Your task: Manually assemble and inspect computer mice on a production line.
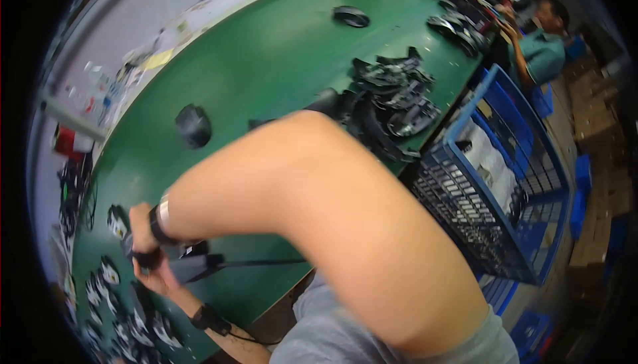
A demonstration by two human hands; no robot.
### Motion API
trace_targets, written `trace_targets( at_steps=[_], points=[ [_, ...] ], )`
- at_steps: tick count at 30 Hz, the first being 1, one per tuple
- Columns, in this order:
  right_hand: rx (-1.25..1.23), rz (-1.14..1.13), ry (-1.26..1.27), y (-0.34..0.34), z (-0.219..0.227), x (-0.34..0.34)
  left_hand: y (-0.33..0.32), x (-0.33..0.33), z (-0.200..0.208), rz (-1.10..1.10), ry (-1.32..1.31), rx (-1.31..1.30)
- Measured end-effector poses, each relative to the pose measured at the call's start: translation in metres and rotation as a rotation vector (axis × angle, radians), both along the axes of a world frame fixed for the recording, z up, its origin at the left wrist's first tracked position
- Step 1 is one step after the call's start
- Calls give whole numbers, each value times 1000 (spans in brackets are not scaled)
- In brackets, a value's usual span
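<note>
At the left end of the green table (266,52), my right arm reaches across in front of me. My right hand (141,224), with a black band at its wrist, is closed at the upper side of a small black piece (147,258). Just below it, my left hand (157,279) curls round the same piece, so the two hands nearly touch. The piece's kind is unclear, since fingers and blur hide most of it. Beside my left hand lies a dark grey plastic part (189,269) with a long thin strip. A small black-and-white part (117,221) is near my right fingers.
Several black-and-white parts (109,271) lie at the lower left. A rounded black shell (193,125) sits mid-table. Curved black parts (392,91) are heaped farther right, near a blue crate (495,184). A co-worker (541,48) handles something at the far right.
</note>
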State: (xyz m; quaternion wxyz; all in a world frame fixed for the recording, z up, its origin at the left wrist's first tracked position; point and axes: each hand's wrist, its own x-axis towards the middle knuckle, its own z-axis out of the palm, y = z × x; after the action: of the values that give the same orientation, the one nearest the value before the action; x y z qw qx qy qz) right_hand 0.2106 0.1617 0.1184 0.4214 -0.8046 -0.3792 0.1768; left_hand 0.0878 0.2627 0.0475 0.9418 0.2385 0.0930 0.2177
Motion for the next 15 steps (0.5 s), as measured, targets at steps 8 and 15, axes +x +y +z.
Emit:
trace_targets(
  at_steps=[8, 15],
  points=[
    [356, -92, 617, -91, -68, -24, -80, 7, -13, 56, 87, 186],
    [558, -114, 813, -119, -63, -48, -119, 2, 26, 298, 288, 139]
  ],
)
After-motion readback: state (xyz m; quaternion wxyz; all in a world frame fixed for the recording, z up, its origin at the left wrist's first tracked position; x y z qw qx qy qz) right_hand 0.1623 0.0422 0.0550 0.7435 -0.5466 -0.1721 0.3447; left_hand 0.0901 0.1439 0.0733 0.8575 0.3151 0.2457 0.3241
